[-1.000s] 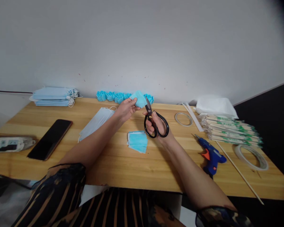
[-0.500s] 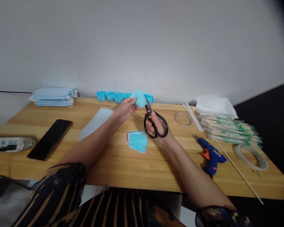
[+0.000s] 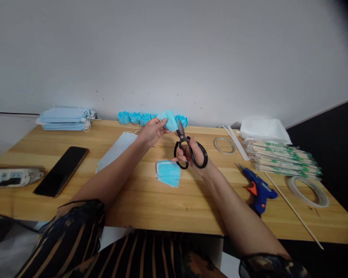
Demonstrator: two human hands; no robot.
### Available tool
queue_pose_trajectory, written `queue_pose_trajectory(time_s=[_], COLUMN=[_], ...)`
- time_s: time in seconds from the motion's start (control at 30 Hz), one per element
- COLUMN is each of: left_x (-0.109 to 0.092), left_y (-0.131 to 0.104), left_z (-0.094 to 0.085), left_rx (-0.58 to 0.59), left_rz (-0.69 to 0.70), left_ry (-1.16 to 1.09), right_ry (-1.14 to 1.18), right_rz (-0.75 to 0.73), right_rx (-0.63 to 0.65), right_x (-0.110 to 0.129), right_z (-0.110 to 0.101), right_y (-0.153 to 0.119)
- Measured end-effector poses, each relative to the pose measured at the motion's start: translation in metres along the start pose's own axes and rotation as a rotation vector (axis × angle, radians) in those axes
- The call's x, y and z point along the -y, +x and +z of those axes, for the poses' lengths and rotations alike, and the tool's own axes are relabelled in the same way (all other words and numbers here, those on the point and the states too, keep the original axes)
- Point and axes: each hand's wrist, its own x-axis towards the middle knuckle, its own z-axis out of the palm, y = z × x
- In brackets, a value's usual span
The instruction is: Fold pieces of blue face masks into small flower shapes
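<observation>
Desk [image 3: 145,208]: wood, set against the wall. Far right: plastic-wrapped bundle of sticks with green print [image 3: 281,160], white bag [image 3: 263,130] just behind it. Row of blue fabric roses [image 3: 135,117] along the far edge, near center. Stack of face masks [image 3: 65,117] far left. Black phone [image 3: 61,171] lies near left, power strip [image 3: 11,177] to its left. One loose face mask [image 3: 117,150] left of center, partly behind the left forearm. Blue glue gun [image 3: 259,191] on its side, right; thin wooden stick [image 3: 294,211] slants past it to the near edge. Hands: left hand [image 3: 153,133] pinches the small blue fabric piece, raised in front of the roses; right hand [image 3: 194,152] grips black-handled scissors [image 3: 182,137], fingers in the loops, handles spread, blades at the piece's right edge, can't tell if touching. Larger tape roll [image 3: 324,199] far right, slimmer one [image 3: 215,145] right of the scissors. Small pile of cut blue pieces [image 3: 167,174] flat at center, below the hands. Smallest: the fabric piece [image 3: 169,120] itself.
</observation>
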Motion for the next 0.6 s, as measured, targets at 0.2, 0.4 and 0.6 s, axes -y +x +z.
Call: queue_pose_trajectory(time_s=[0.2, 0.4, 0.6], left_x=[0.0003, -0.0025, -0.0011], left_y=[0.0018, 0.0020, 0.0006], left_z=[-0.0025, -0.0021, -0.0014], left_rx=[0.002, -0.048, -0.004], left_rz=[0.016, 0.010, 0.020], left_ry=[0.022, 0.006, 0.057], right_ry=[-0.019, -0.030, -0.030], right_rz=[0.015, 0.011, 0.015], right_rx=[0.032, 0.062, 0.052], right_x=[0.0016, 0.0015, 0.0001], right_z=[-0.0030, -0.0040, -0.0050], right_y=[0.0000, -0.0005, -0.0002])
